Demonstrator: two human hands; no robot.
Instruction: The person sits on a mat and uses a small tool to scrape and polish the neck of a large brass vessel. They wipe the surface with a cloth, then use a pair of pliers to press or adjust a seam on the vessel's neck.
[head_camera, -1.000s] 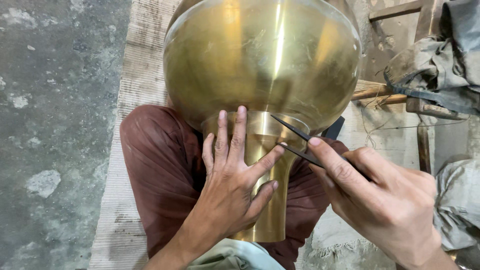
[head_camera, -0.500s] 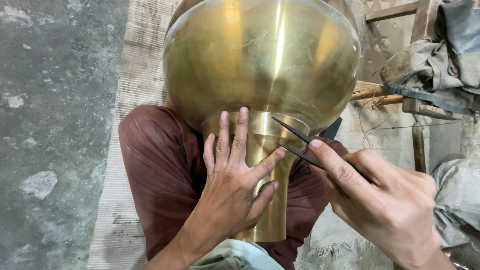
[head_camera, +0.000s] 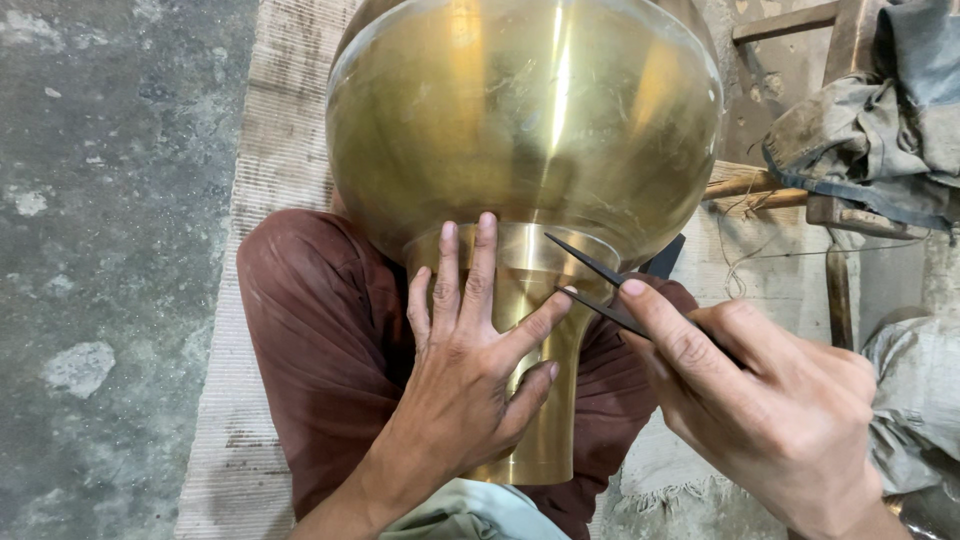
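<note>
We are seeing a big brass vessel (head_camera: 530, 130), a round, polished, gold-toned bulb with faint scratch lines, narrowing to a collar and a flared stem. It is lying across the person's lap, on maroon trousers (head_camera: 310, 340); the long axis is running from the bulb at the top of the view down to the stem foot near the body. The left hand (head_camera: 465, 380) is lying flat on the stem, fingers spread upward onto the collar, thumb across the stem, grip open, pressing rather than clasping. The right hand (head_camera: 780, 410) is closing its grip on a thin dark two-pronged metal tool (head_camera: 600, 290), its points aiming up-left and touching the collar. A woven mat (head_camera: 285, 130) is covering the rough concrete floor (head_camera: 110, 200); grey cloth (head_camera: 860, 130) is draping over a wooden frame (head_camera: 790, 195) at the right.
</note>
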